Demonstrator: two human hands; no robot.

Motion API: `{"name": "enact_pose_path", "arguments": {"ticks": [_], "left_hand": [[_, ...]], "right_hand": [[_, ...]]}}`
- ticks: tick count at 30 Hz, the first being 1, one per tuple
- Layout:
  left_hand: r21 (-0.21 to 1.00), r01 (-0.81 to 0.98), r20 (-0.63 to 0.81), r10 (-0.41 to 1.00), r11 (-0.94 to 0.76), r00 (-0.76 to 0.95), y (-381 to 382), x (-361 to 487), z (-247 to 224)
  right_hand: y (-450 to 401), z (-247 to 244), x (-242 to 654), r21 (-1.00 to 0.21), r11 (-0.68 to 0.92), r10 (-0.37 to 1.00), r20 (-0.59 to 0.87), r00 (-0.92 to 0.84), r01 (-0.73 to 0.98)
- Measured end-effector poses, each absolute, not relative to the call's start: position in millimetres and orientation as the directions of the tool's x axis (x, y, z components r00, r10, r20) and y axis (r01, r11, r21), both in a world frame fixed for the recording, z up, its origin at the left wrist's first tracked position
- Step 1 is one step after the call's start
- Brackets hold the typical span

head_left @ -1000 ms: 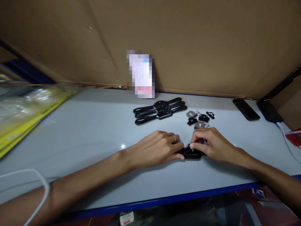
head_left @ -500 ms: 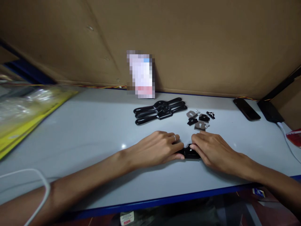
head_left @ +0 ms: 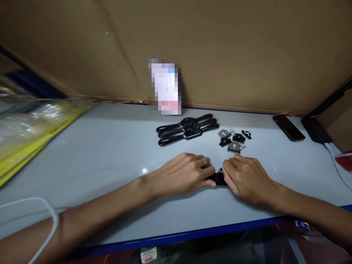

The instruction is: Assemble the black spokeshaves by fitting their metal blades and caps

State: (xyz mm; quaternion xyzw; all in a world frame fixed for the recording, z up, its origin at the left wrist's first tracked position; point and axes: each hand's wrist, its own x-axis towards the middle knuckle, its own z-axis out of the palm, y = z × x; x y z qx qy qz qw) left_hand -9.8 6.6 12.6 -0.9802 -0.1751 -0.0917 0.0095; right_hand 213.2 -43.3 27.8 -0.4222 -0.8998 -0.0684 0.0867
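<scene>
My left hand is closed on the left end of a black tool lying near the front of the grey table. At the tool's middle and right side, my right hand has its fingers pressed together on it, hiding most of that part. Beyond my hands, black two-handled tools lie close together in a bunch. To their right are several small black plates, grey metal blades and small silver screws.
A pixelated upright object leans on the cardboard wall. A dark phone and a black box with a white cable lie at the right. Yellow sheets under clear plastic are at the left. A white cable hangs front left.
My right hand has shifted slightly left over the black tool and now covers more of its middle. My left hand has stayed in place.
</scene>
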Motion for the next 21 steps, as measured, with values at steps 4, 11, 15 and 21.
{"name": "enact_pose_path", "arguments": {"ticks": [4, 11, 15, 21], "left_hand": [[0.012, 0.346, 0.183, 0.342, -0.938, 0.922, 6.7, -9.5, 12.1], [-0.006, 0.347, 0.181, 0.34, -0.938, 0.923, 7.0, -9.8, 9.8], [0.005, 0.348, 0.177, 0.343, -0.937, 0.922, 6.7, -9.9, 10.7], [-0.005, 0.346, 0.184, 0.339, -0.938, 0.922, 6.4, -9.9, 12.7]], "right_hand": [[-42.5, 30.6, 214.3, 0.025, 0.652, 0.729, 0.254, -0.635, 0.758], [-40.3, 37.9, 217.8, -0.18, 0.699, 0.709, 0.301, -0.638, 0.692], [-37.4, 39.8, 220.6, -0.333, 0.706, 0.705, 0.259, -0.66, 0.625], [-33.1, 39.2, 221.8, -0.483, 0.647, 0.739, 0.206, -0.641, 0.59]]}}
